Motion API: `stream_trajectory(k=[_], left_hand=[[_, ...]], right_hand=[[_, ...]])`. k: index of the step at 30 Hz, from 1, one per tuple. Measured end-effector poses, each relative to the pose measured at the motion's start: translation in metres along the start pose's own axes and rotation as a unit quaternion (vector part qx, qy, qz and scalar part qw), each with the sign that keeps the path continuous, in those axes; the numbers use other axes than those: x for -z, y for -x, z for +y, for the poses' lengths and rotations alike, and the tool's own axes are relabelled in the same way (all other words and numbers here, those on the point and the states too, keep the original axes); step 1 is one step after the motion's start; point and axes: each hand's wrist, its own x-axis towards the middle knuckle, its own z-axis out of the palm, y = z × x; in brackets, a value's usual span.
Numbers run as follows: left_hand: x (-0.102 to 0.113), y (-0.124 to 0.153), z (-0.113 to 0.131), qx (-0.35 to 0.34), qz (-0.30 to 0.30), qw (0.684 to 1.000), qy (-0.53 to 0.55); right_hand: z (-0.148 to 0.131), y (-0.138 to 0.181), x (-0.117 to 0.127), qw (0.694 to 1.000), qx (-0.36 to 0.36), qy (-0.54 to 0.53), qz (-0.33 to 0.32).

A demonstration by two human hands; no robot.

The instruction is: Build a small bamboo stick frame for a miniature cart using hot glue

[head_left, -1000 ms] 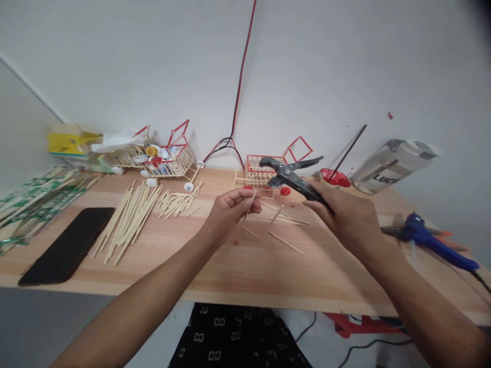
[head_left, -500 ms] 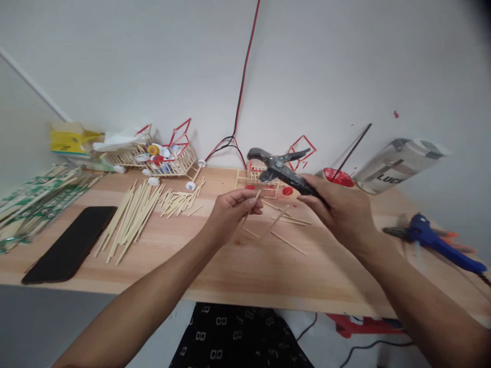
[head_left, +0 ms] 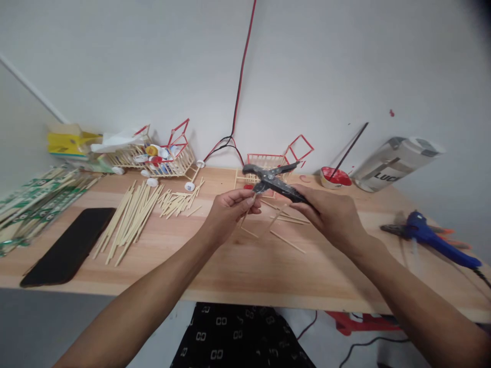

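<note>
Hands meet above the middle of the wooden table [head_left: 238,266]. The left hand [head_left: 230,212] has its fingers closed in a pinch on a short wooden stick [head_left: 247,209], which points up and a little to the right. The right hand [head_left: 330,217] is clenched around the handles of black cutting pliers [head_left: 270,180]; the open blades of the tool reach to the left, with the top end of the stick just at them. Loose sticks [head_left: 286,225] lie on the table under the hands. Behind the pliers, near the wall, stands a small stick basket with red frame [head_left: 264,171]. To the left lies a pile of long sticks [head_left: 128,217], and further left a black phone [head_left: 67,245]. On the right side rests a blue glue gun [head_left: 435,240], and far right a red paint bowl [head_left: 335,177].
</note>
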Motion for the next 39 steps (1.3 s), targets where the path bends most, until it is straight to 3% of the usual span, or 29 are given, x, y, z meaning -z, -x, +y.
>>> stream_trajectory(k=[6,12,20,28,33,36,39], left_hand=[[0.001,-0.001,0.0,0.029,-0.008,0.999,0.01],[0.003,-0.002,-0.002,0.039,-0.007,0.999,0.011],[0.006,-0.004,-0.001,0.045,0.005,0.999,-0.011],[0.004,-0.004,0.001,0.051,0.017,0.998,-0.014],[0.002,-0.003,0.004,0.051,0.038,0.998,-0.008],[0.002,-0.004,0.005,0.046,0.046,0.998,0.001],[0.004,-0.005,0.005,0.046,0.046,0.998,0.006]], right_hand=[[0.024,0.027,-0.001,0.985,-0.156,0.011,0.072],[0.046,0.071,-0.02,0.951,-0.288,0.101,-0.04],[0.052,0.078,-0.035,0.931,-0.315,0.098,-0.157],[0.052,0.088,-0.021,0.948,-0.278,0.106,-0.113],[0.102,0.116,0.01,0.946,-0.281,0.162,-0.009],[0.14,0.145,0.026,0.917,-0.333,0.217,-0.032],[0.166,0.171,0.027,0.904,-0.353,0.226,-0.081]])
